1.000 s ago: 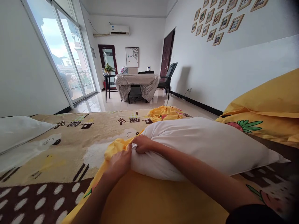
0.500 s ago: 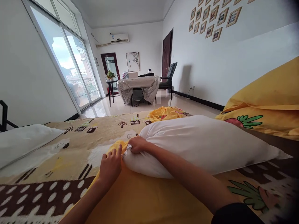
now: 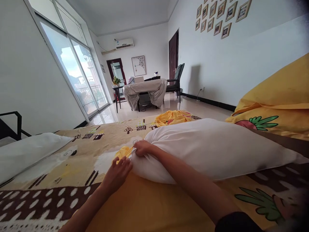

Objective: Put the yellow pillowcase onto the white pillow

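A white pillow (image 3: 207, 145) lies lengthwise in front of me, its left end bunched. My right hand (image 3: 143, 147) is closed on the gathered left end. My left hand (image 3: 119, 172) is just below and left of it, fingers stretched and partly apart, near the pillow's edge and a bit of bunched yellow cloth (image 3: 124, 151). I cannot tell whether its fingertips touch them. Under the pillow and both forearms spreads a yellow pillowcase (image 3: 149, 206), with a printed radish (image 3: 260, 201) at right.
A patterned blanket (image 3: 79, 170) covers the bed. Another white pillow (image 3: 31, 153) lies at left, yellow pillows (image 3: 277, 100) are stacked at right, and crumpled yellow cloth (image 3: 172, 117) lies at the far edge. Beyond stand a covered table (image 3: 145, 87) and a black chair (image 3: 177, 77).
My left hand's fingers have come down from a raised pose toward the pillow's left end. The right hand keeps its grip, and the view has shifted slightly.
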`<state>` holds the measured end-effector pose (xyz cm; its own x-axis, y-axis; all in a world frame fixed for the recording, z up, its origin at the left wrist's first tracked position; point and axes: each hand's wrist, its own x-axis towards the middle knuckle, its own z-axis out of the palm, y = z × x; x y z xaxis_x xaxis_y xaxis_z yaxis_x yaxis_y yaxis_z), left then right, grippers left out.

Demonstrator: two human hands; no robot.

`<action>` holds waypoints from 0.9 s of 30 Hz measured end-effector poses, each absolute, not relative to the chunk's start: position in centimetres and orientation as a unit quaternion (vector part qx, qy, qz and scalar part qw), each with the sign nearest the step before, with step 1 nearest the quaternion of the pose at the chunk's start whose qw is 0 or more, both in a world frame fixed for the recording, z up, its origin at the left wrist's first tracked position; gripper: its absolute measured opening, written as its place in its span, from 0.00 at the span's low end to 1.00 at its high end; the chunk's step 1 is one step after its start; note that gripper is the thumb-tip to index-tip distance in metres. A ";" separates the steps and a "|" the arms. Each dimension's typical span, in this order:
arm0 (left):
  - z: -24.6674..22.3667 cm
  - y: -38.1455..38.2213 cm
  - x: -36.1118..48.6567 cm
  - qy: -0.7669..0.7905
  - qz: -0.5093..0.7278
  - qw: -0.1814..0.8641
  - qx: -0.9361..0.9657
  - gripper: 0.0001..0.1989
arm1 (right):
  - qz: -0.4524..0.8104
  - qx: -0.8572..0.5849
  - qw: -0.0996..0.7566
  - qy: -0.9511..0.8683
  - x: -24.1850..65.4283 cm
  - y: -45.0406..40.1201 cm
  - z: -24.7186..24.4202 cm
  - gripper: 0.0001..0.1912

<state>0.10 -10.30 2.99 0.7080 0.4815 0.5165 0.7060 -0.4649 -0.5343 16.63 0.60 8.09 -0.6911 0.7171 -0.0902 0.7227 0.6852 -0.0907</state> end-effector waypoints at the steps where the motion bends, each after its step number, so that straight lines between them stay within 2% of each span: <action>1: 2.9 -10.3 -0.2 -0.326 -0.129 0.375 -0.858 0.15 | -0.065 0.393 0.025 0.917 16.6 0.7 8.1 0.24; 3: 2.9 -10.3 -0.5 -0.304 -0.088 0.351 -0.881 0.13 | -0.074 0.394 0.024 0.916 16.6 0.9 8.1 0.25; 8: 3.0 -10.2 0.3 -0.370 0.031 0.269 -0.889 0.10 | -0.084 0.399 0.025 0.913 16.6 1.0 8.0 0.26; 11: 2.7 -11.5 1.4 -0.443 0.099 0.184 -0.872 0.11 | -0.083 0.402 0.025 0.912 16.6 1.1 7.9 0.26; 13: 2.8 -13.1 2.8 -0.465 0.101 0.118 -0.872 0.10 | -0.080 0.402 0.026 0.912 16.5 1.3 7.9 0.26; 16: 3.5 -15.2 5.2 -0.450 0.029 0.054 -0.891 0.07 | -0.072 0.402 0.027 0.912 16.4 1.4 7.9 0.27; 18: 4.5 -15.6 6.1 -0.439 -0.032 0.052 -0.897 0.06 | -0.060 0.402 0.023 0.913 16.4 1.2 8.0 0.26; 23: 6.7 -12.5 4.8 -0.471 -0.154 0.120 -0.860 0.18 | -0.002 0.383 -0.030 0.923 16.9 -1.1 7.3 0.18; 27: 6.8 -10.8 5.2 -0.444 -0.293 0.143 -0.834 0.20 | 0.034 0.366 -0.075 0.927 17.0 -3.0 5.9 0.12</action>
